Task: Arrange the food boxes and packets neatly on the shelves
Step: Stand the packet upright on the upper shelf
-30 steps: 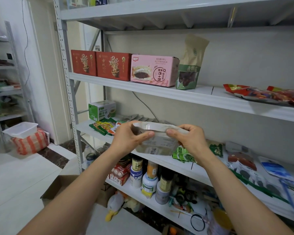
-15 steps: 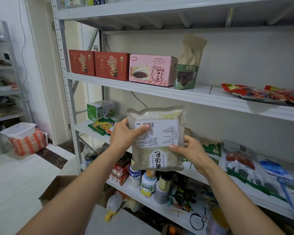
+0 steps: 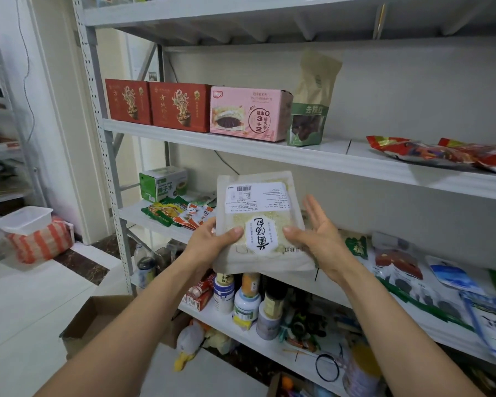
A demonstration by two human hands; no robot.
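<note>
Grain packet (image 3: 258,222) held upright in front of middle shelf (image 3: 135,214), near its front edge. Left hand (image 3: 209,245) grips lower left corner, thumb across front. Right hand (image 3: 318,233) spread, fingers straight, thumb touching lower right edge. Upper shelf (image 3: 184,136): bare stretch between brown pouch (image 3: 312,101) and red packets (image 3: 430,153) at right end.

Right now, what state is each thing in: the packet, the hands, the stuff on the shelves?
Grain packet: held up in both hands, label upside down.
Left hand: grips the packet's lower corner.
Right hand: fingers straight, thumb on the packet.
Brown pouch: standing upright.
Red packets: lying flat.
Cardboard box: flaps open.
</note>
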